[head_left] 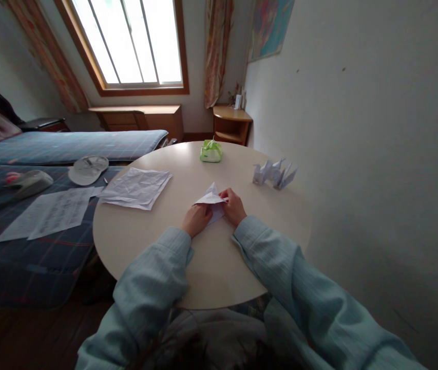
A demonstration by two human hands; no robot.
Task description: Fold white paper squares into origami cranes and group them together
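Observation:
A partly folded white paper (pixel 211 198) lies on the round beige table (pixel 203 267) in front of me. My left hand (pixel 196 220) presses its near left part, fingers curled onto it. My right hand (pixel 233 205) pinches the paper's right edge between thumb and fingers. Both sleeves are pale blue. The fold stands up in a point between my hands.
A stack of crumpled white sheets (pixel 137 187) lies on the table's left. Folded paper figures (pixel 273 173) stand at the right near the wall. A green tissue pack (pixel 211 151) sits at the far edge. A bed (pixel 30 226) with papers and a cap is on the left.

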